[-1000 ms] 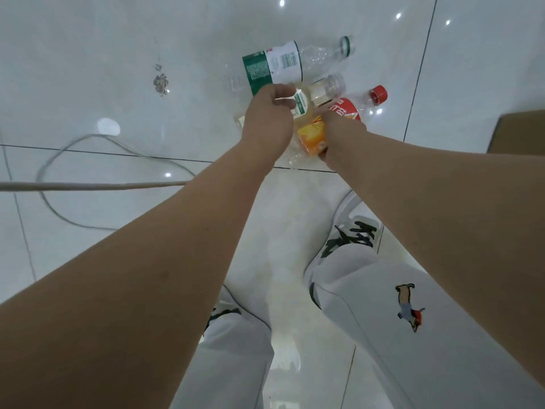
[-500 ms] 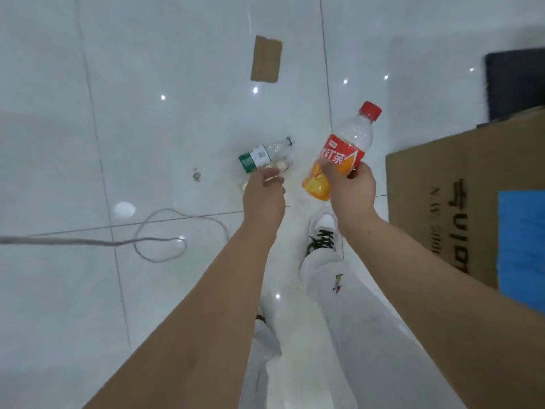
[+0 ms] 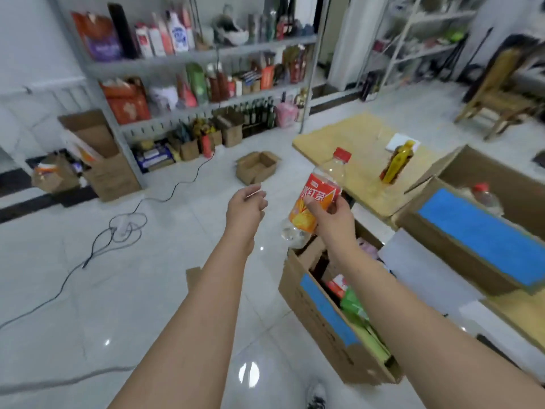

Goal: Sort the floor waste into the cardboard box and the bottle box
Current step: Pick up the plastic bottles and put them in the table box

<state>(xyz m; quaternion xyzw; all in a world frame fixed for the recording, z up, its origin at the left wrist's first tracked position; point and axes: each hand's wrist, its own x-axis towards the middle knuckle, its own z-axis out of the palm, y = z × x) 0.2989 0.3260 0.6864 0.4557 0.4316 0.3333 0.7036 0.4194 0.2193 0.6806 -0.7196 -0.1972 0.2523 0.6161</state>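
My right hand grips a clear plastic bottle with a red cap and an orange-red label, held tilted in the air above the far corner of the near cardboard box. This box has a blue tape strip and holds green and red packaging. My left hand hovers to the left of the bottle, fingers loosely curled, holding nothing. A larger cardboard box with a blue strip stands at the right, with a red-capped clear bottle inside it.
A yellow bottle stands on a yellow mat beyond the boxes. A small open carton and a cardboard scrap lie on the white tile floor. A black cable coils at the left. Stocked metal shelves line the back wall.
The view swung up from the floor to the room. My right hand carried the red-capped bottle up and over the near box. My left hand came away from the floor bottles empty.
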